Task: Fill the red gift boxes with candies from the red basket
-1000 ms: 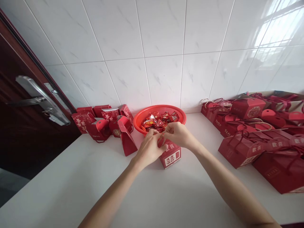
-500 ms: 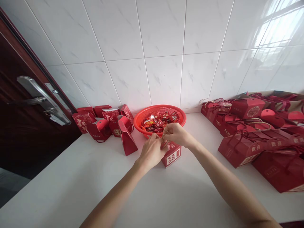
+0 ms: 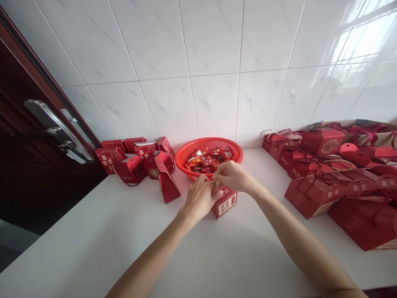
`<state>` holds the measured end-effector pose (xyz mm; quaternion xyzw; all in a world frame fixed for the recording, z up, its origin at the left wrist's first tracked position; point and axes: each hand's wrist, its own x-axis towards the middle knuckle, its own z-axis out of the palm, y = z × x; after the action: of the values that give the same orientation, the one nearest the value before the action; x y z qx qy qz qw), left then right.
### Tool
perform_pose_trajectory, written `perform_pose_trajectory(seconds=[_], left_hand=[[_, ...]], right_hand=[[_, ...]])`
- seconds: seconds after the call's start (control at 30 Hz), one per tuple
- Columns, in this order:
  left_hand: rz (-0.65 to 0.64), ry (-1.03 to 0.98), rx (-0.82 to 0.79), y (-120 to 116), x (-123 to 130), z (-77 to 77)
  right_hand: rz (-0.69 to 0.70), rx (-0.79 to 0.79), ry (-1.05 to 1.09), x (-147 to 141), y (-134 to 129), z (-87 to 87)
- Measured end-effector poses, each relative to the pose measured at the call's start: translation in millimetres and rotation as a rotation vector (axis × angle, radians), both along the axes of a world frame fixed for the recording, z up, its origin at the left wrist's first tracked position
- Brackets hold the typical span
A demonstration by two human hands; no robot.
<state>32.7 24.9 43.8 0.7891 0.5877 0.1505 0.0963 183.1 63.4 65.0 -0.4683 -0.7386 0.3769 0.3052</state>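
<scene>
A small red gift box [image 3: 227,205] with a white printed panel stands on the white table in front of a basket. My left hand [image 3: 201,195] is closed at its top from the left, fingertips pinching light twine, with the thumb lying near the lid. From the right, my right hand [image 3: 233,176] pinches the same twine just above the box. The fingers of both hands meet there and hide most of the twine and the box top. Just behind is the red plastic basket [image 3: 179,159], holding wrapped candies [image 3: 204,161].
Several red boxes [image 3: 130,169] stand at the left back, with one tapered box [image 3: 168,182] closer. Many more red gift boxes [image 3: 313,192] with cord handles crowd the right side. A tiled wall [image 3: 214,103] closes the back; a dark door [image 3: 18,165] is at left.
My right fingertips have dropped slightly toward the box top, and less twine shows above them. The box stays in place; the view has shifted a little.
</scene>
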Motion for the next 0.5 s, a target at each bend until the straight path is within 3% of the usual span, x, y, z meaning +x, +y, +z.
perform_pose_trajectory(seconds=[0.1, 0.17, 0.5], left_hand=[[0.019, -0.024, 0.017, 1, -1, -2.1], [0.019, -0.039, 0.025, 3, -2, -2.8], [-0.046, -0.203, 0.032, 4, -11, 5.7]], right_hand=[[0.091, -0.180, 0.200, 2, 0, 3.7], [0.101, -0.201, 0.254, 4, 0, 5.5], [-0.010, 0.024, 0.096, 16, -7, 18.8]])
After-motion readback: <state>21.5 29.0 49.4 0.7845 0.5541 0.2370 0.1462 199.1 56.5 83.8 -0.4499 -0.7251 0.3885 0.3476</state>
